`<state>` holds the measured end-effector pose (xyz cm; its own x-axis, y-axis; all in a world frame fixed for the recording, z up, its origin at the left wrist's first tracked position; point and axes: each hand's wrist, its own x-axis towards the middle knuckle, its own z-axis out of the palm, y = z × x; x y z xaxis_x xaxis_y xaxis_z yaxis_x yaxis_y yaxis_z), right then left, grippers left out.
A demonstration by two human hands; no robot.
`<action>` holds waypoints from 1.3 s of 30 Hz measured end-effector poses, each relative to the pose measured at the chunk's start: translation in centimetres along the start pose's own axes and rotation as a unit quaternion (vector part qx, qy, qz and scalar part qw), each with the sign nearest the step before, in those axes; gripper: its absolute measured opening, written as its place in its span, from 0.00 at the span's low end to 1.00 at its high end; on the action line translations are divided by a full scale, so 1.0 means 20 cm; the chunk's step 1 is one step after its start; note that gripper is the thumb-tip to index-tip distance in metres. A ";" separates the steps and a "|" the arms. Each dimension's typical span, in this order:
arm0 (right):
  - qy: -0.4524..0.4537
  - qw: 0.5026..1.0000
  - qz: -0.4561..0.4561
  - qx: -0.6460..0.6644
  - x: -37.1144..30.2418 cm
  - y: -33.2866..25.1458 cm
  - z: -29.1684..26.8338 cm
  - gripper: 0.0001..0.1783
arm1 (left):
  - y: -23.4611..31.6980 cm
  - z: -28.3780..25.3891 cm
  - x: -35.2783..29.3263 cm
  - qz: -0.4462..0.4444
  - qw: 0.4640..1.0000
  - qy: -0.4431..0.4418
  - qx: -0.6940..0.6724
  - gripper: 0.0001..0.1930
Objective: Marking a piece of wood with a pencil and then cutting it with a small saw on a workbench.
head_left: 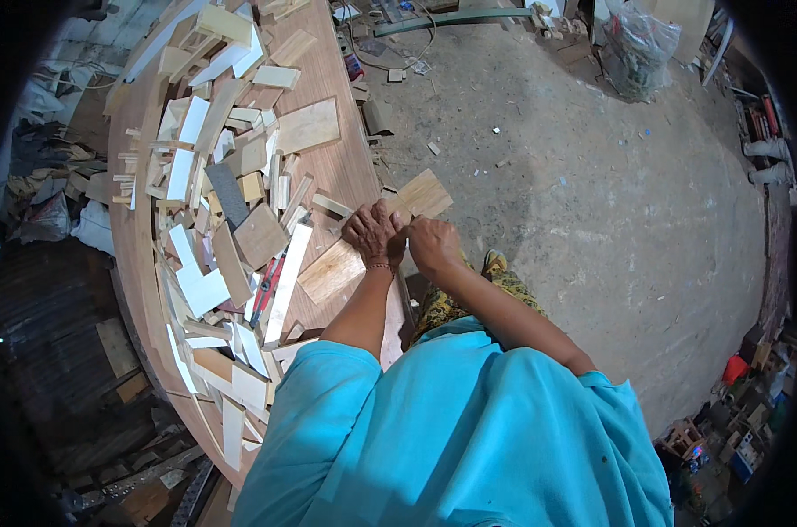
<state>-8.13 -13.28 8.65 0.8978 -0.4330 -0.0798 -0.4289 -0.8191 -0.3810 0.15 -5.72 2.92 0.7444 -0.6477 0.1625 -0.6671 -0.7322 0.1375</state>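
Note:
A flat light-brown wooden board [332, 270] lies at the workbench's right edge, and a similar wooden piece [425, 193] sticks out past that edge beyond my hands. Whether they are one board is hidden by the hands. My left hand [376, 233] presses down on the wood, its fingers bent over it. Right beside it, my right hand [434, 248] is closed in a fist at the wood's near side. What sits inside that fist is hidden. A small wood block [331, 206] rests just left of my left hand.
The workbench [350, 132] carries a heap of wood offcuts, some white-faced [201, 285], and a red-handled tool [266, 288]. A larger flat panel [309, 126] lies farther along. On the concrete floor [627, 228] stands a filled clear plastic bag [637, 53]. Clutter lines the right wall.

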 end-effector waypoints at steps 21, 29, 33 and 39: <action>-0.082 0.992 0.092 -0.031 -0.20 -0.07 -0.17 0.07 | -0.01 -0.05 -0.02 -0.004 0.999 -0.045 -0.010 0.17; -0.039 0.995 0.090 0.009 -0.05 -0.01 -0.08 0.05 | -0.01 0.01 0.02 -0.015 0.999 0.031 0.025 0.15; -0.061 0.997 0.052 -0.015 -0.15 -0.04 -0.18 0.05 | -0.04 -0.01 0.00 -0.018 1.000 0.021 0.014 0.15; -0.044 0.997 0.067 -0.016 -0.27 -0.03 -0.28 0.04 | -0.01 -0.01 0.00 -0.028 0.999 0.025 0.029 0.15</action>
<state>-13.26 -12.66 14.53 0.8371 -0.5056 -0.2091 -0.5471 -0.7687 -0.3314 0.25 -5.58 3.05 0.7770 -0.5954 0.2044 -0.6208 -0.7785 0.0921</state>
